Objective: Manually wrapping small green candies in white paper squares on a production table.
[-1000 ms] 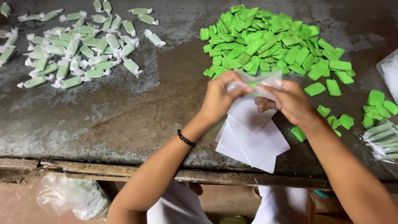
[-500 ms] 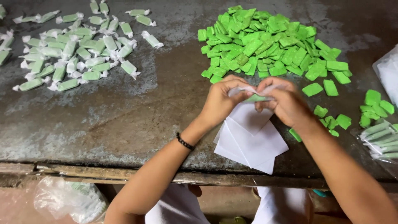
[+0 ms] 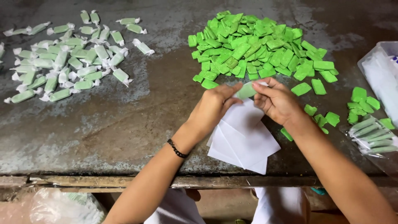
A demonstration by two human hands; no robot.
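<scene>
My left hand (image 3: 213, 107) and my right hand (image 3: 277, 101) meet over the table and together pinch one green candy in a thin white wrapper (image 3: 246, 90). Each hand grips one end of it. Directly under my hands lies a small stack of white wrapper sheets (image 3: 244, 141). Just beyond my fingers spreads a big heap of bare green candy pieces (image 3: 253, 45). A pile of wrapped candies (image 3: 70, 62) with twisted white ends lies at the far left. A dark bracelet (image 3: 177, 149) circles my left wrist.
The worn metal table (image 3: 124, 124) ends at a near edge (image 3: 124, 181). Loose green pieces (image 3: 360, 103) lie at the right, beside a clear bag of wrapped candies (image 3: 373, 137) and a clear plastic container (image 3: 381, 74). A crumpled plastic bag (image 3: 62, 207) hangs below the edge.
My hands have shifted slightly toward me and apart, and the wrapper has gone from loosely folded over the candy to closed tightly around it.
</scene>
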